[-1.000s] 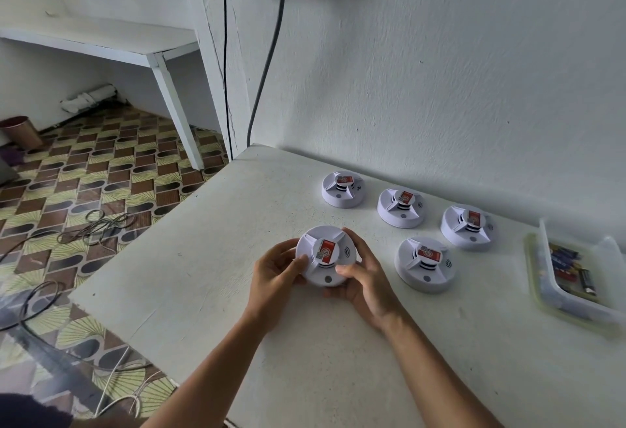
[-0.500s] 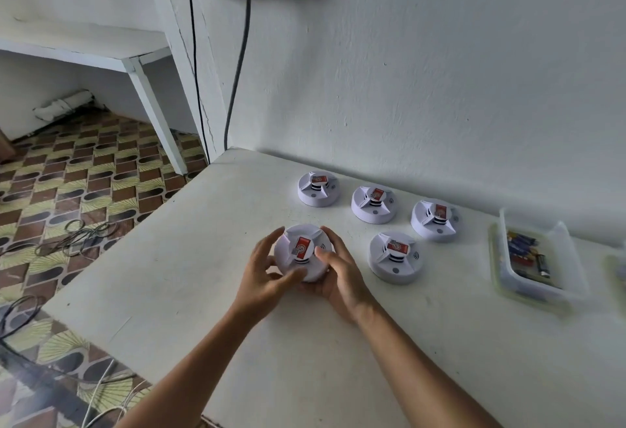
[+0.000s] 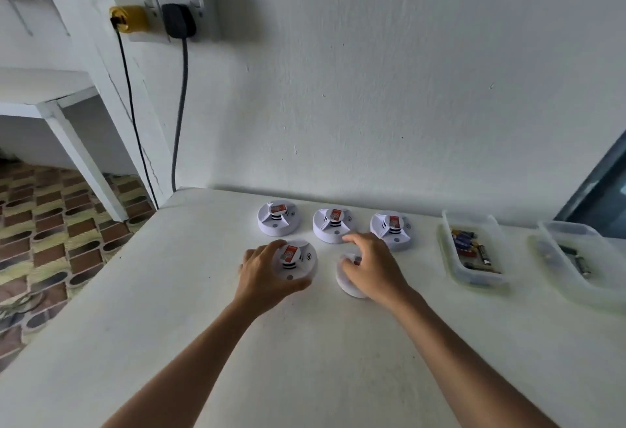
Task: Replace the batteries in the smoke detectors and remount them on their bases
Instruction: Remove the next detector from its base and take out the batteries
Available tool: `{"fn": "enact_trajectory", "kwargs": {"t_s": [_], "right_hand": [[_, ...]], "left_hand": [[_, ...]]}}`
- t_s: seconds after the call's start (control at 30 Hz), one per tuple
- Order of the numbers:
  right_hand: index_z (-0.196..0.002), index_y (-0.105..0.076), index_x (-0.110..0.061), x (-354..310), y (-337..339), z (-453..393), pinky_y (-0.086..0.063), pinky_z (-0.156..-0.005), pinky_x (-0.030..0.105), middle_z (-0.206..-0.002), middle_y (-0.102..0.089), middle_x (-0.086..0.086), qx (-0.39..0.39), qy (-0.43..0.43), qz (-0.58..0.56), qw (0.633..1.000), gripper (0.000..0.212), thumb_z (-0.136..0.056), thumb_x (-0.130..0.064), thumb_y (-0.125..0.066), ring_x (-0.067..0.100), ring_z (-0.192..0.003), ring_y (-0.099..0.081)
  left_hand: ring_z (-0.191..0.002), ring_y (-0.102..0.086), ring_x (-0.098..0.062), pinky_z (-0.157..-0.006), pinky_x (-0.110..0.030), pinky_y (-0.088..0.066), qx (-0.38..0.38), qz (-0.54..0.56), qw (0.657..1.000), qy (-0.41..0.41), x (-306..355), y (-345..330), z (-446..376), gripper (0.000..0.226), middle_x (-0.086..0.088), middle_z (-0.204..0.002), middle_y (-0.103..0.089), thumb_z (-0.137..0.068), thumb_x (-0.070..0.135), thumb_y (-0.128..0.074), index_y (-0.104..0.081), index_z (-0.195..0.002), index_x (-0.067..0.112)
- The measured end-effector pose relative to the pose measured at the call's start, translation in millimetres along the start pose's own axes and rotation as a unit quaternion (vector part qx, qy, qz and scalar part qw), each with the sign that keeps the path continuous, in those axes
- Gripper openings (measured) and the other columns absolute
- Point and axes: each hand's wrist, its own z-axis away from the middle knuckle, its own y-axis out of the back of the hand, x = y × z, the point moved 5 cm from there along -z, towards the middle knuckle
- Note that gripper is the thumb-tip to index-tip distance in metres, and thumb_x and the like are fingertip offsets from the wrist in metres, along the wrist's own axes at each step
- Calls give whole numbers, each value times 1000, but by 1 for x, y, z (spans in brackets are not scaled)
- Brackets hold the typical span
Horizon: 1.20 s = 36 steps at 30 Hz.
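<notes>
Several white round smoke detectors with red labels lie on the white table [image 3: 305, 360]. Three form a back row near the wall: the left one [image 3: 277, 222], the middle one [image 3: 333, 224] and the right one [image 3: 393, 229]. My left hand [image 3: 262, 275] grips the front-left smoke detector [image 3: 298, 261] from its left side, with the thumb under its near edge. My right hand [image 3: 372, 268] lies over the front-right smoke detector [image 3: 349, 283] with its fingers curled on top. That detector is mostly hidden, and only its left rim shows.
A clear tray [image 3: 474, 278] with loose batteries sits to the right, and a second clear tray [image 3: 576, 288] lies beyond it. The wall runs close behind the detectors. Two cables hang from a wall socket [image 3: 162, 10] by the table's left corner. The table's left edge drops to a tiled floor.
My right hand has left the front-left detector and moved right onto the front-right one. The left hand stays on the front-left detector. The view has tilted up and to the right.
</notes>
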Motion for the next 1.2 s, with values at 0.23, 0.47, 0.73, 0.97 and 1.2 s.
{"fn": "enact_trajectory", "kwargs": {"t_s": [0.23, 0.47, 0.73, 0.97, 1.2], "right_hand": [[-139, -42, -27, 35, -15, 7, -42, -101, 41, -131, -41, 0, -92, -96, 94, 987, 82, -68, -48, -77, 25, -126, -41], [-138, -43, -30, 33, -17, 5, -45, -97, 38, -130, -42, -4, -77, -113, 80, 987, 81, -65, -46, -76, 22, -122, -45], [-144, -38, -23, -2, -10, -14, -38, -102, 34, -140, -40, 3, -41, -54, 105, 992, 74, -82, -48, -68, 20, -134, -36], [-139, -46, -16, -59, -20, -72, -39, -105, 32, -141, -45, 3, -7, 3, 4, 1000, 57, -89, -38, -63, 19, -128, -46], [-138, -48, -14, -62, -28, -95, -39, -103, 30, -137, -53, 7, 23, -22, -84, 996, 46, -94, -25, -57, 19, -125, -50]], "left_hand": [[-123, -38, -23, -95, -36, -30, -7, -30, 999, -11, -12, -26, -14, 87, 5, -133, -55, -60, 64, -79, -49, -135, 31], [-121, -34, -22, -94, -35, -27, -19, -26, 999, -15, -13, -26, -11, 98, 6, -132, -52, -47, 80, -55, -48, -133, 34], [-143, -16, -26, -110, -50, -21, 12, 10, 1000, -11, -10, 2, -67, 89, -7, -157, -24, -71, 77, -45, -33, -147, 32], [-136, -29, -35, -107, -50, -29, -123, -153, 980, -42, -13, -24, -154, 85, -9, -150, -32, -76, 62, -69, -34, -147, 29], [-90, -58, -23, -72, -34, -51, -141, 260, 955, -17, 7, -6, -156, 60, -14, -107, -58, -69, 62, -54, -59, -115, 24]]}}
